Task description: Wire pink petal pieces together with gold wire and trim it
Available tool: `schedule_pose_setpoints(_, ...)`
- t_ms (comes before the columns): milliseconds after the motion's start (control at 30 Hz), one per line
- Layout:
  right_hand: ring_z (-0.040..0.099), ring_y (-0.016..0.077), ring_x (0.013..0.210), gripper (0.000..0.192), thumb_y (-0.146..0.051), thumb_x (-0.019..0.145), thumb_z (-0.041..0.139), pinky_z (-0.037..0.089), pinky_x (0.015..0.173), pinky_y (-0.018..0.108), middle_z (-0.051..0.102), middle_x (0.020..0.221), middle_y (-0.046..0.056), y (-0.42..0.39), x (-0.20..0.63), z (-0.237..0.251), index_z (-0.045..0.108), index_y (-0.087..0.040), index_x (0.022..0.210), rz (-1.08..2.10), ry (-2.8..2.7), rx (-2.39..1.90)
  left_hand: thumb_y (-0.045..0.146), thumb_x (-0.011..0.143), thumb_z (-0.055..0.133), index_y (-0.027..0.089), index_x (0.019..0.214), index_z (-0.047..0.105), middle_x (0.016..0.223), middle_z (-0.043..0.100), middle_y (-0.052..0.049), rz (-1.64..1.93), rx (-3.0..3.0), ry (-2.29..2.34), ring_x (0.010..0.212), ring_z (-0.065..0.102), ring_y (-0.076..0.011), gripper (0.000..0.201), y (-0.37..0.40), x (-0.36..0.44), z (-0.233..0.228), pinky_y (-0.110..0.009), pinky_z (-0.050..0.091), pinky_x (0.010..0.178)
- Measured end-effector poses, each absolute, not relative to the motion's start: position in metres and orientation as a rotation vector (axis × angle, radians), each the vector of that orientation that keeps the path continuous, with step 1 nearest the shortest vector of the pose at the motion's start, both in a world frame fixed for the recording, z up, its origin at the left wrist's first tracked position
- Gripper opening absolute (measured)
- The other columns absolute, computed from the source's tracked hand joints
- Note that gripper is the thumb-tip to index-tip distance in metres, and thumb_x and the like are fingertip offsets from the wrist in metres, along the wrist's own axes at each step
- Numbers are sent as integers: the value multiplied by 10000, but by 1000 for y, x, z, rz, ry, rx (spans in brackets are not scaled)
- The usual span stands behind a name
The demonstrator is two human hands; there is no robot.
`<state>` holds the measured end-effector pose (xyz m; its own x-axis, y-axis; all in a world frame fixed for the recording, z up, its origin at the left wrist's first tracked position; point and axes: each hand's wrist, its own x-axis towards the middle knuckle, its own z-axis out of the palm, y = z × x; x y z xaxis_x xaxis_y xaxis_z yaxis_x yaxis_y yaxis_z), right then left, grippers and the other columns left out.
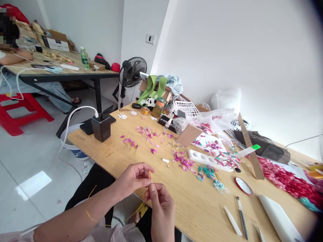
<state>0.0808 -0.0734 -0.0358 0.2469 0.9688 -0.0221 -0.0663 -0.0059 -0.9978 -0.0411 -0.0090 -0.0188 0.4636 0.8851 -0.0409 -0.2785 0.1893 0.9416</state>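
Just off the table's near edge, my left hand (135, 177) pinches a thin yellow thread (150, 174), which stands up in a small loop at the fingertips. My right hand (161, 205) is close beside it, thumb and forefinger pressed together on the same thread just below the loop. A yellow strand hangs beneath the hands, and another yellow piece lies over my left forearm. Pink petal pieces (183, 161) lie on the wooden table (141, 158) beyond my hands. Cut yellow strands (109, 149) rest near the left edge.
A black charger block (101, 128) with a white cable stands at the left corner. Teal pieces (208, 171), a white tray (202, 157), a round red-rimmed lid (243, 186) and pen-like tools (242, 216) lie to the right. Bags and a jar (158, 107) crowd the back. Another person sits far left.
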Motion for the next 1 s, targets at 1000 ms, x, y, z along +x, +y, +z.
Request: schedule_pose_setpoints(1000, 446, 100, 560, 366, -505, 748, 701, 380, 569, 214, 515, 570, -30, -108, 93, -12, 592, -169, 649, 899, -529, -1413, 208, 673, 684, 108, 905, 614, 657, 536, 35, 542, 1147, 562, 626, 501, -98, 262, -2, 5, -5, -234, 394, 641)
